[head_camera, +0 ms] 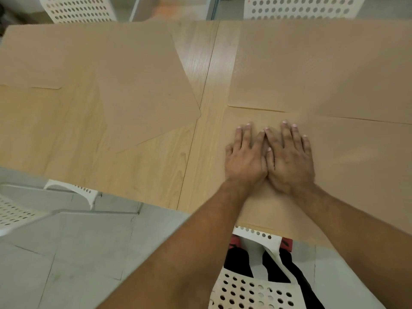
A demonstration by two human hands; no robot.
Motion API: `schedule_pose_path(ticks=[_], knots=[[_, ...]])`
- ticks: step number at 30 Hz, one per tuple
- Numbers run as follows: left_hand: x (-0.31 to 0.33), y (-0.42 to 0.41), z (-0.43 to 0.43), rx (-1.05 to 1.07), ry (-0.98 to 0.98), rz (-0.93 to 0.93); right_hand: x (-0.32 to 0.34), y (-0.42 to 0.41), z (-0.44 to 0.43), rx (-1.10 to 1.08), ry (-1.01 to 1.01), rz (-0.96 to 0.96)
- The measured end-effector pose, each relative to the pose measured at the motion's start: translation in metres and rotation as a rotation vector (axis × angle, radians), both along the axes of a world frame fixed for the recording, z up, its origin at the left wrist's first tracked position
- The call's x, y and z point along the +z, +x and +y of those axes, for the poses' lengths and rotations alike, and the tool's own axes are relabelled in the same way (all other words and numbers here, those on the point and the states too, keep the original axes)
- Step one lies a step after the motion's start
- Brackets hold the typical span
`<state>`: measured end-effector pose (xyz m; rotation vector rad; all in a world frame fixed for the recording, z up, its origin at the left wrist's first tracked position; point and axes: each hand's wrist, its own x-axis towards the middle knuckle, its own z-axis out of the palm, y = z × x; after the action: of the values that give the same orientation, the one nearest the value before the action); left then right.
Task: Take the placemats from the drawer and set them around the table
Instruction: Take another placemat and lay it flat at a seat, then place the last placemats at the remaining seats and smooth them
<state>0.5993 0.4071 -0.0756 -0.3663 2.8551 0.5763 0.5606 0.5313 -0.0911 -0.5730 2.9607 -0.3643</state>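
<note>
Several tan placemats lie on the light wooden table [196, 70]. One tilted placemat [145, 97] sits left of the table's centre seam, another placemat [31, 63] at the far left, and one placemat [323, 68] at the far right. A near placemat [347, 166] lies at the front right, and both my hands rest flat on it. My left hand [245, 159] and my right hand [289, 159] lie side by side, palms down, fingers spread, thumbs touching. Neither hand grips anything.
White perforated chairs stand around the table: one chair [252, 284] directly below my arms, one chair [20, 208] at the near left, and two across, a far left chair [78, 10] and a far right chair [303, 7]. Grey tiled floor [78, 253] shows at the lower left.
</note>
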Motion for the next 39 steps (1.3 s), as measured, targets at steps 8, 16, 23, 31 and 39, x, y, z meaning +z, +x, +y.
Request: schedule_pose_path(ticks=[8,16,23,31,39], knots=[[-0.009,0.004,-0.001,0.024,-0.105,0.047,-0.003,-0.013,0.021,0.025,0.053,-0.031],[-0.008,0.005,0.002,0.015,-0.140,0.031,0.006,-0.041,0.159,-0.295,0.131,-0.078],[-0.003,0.003,0.006,0.011,-0.152,0.009,0.007,-0.047,0.208,-0.297,0.149,-0.168],[0.007,0.000,0.011,0.005,-0.183,-0.061,0.032,-0.029,0.190,-0.201,0.110,-0.183],[0.059,0.017,0.020,0.033,-0.144,-0.072,0.065,0.027,0.120,0.000,0.014,-0.298]])
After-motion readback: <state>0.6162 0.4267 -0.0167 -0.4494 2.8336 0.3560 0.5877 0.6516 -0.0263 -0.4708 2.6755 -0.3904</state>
